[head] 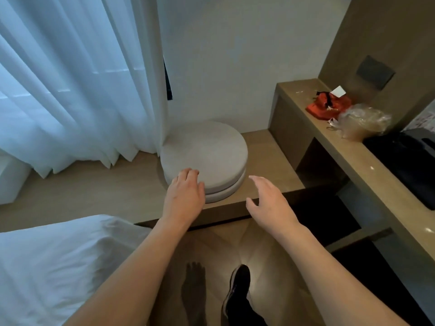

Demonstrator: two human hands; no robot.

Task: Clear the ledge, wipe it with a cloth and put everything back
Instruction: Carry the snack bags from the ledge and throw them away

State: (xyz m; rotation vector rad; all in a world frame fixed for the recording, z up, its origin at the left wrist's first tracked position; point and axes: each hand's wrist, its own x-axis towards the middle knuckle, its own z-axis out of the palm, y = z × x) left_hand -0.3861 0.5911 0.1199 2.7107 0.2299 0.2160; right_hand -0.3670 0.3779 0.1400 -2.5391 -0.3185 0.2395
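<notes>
Grey fabric cushions, two round pads stacked flat on the ledge, are lying between the reaching hands. Left hand is touching the near rim, fingers relaxed; right hand is hovering spread, gripping nothing. Clearing seems to be starting; next, both hands should clasp opposite sides. Being round, the stack has no long axis.

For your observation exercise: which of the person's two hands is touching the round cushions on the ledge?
The left hand: its fingers rest on the edge of the round cushions, while the right hand hovers open beside them, touching nothing.
</notes>
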